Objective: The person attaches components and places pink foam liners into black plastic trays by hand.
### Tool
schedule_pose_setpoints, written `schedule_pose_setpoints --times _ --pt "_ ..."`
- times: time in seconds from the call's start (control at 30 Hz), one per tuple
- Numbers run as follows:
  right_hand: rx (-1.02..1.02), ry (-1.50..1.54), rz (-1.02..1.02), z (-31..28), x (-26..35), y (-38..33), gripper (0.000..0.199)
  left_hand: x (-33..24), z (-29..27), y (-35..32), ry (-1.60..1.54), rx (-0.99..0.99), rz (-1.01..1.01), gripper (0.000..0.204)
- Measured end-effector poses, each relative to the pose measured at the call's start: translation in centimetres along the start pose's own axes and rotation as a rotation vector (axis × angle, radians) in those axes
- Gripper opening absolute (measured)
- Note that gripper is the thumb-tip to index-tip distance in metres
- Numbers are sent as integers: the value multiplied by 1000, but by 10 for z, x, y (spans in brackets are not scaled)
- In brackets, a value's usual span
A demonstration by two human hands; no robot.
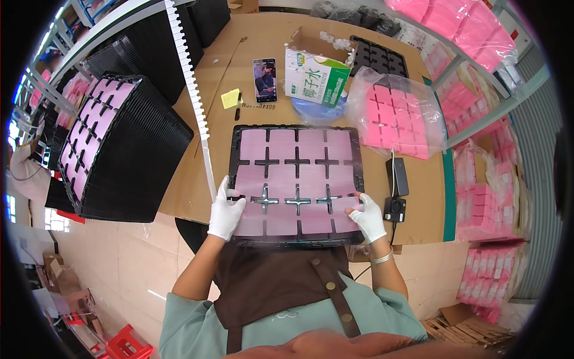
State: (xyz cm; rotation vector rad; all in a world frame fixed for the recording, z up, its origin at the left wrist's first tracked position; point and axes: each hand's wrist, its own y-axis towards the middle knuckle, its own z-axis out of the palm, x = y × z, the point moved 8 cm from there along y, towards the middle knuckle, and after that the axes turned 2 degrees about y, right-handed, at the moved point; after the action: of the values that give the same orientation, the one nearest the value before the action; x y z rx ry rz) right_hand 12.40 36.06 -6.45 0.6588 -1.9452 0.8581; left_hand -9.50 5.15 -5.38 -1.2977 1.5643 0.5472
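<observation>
A black plastic tray (359, 173) lies before me on the cardboard-covered table, its compartments covered by pink foam sheet (281, 173). Black cross-shaped dividers show between the pink areas. My left hand (227, 210), in a white glove with bare fingertips, grips the foam at the tray's left side, fingers pointing away from me. On the opposite side my right hand (367, 216), gloved the same way, pinches the foam near the tray's right rim. Between both hands the foam looks slightly wavy. What lies under it is hidden.
A tall stack of black trays (137, 149) leans at left beside a white notched strip (191, 84). Further back are a phone (265, 81), yellow notes (230, 99), an open carton (314, 75) and bagged pink foam (397, 116). A black device (394, 209) with cable sits right.
</observation>
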Motion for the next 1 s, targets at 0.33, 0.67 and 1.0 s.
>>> schedule_pose_setpoints --times 0.33,0.67,1.0 --pt "-50 -262 58 -14 30 -19 54 -1 -12 -15 193 -13 74 63" --pt "-8 -815 -744 57 123 43 55 -79 34 36 742 -5 688 48" --pt "-98 -1112 -592 50 86 104 90 -67 62 81 1114 82 807 55"
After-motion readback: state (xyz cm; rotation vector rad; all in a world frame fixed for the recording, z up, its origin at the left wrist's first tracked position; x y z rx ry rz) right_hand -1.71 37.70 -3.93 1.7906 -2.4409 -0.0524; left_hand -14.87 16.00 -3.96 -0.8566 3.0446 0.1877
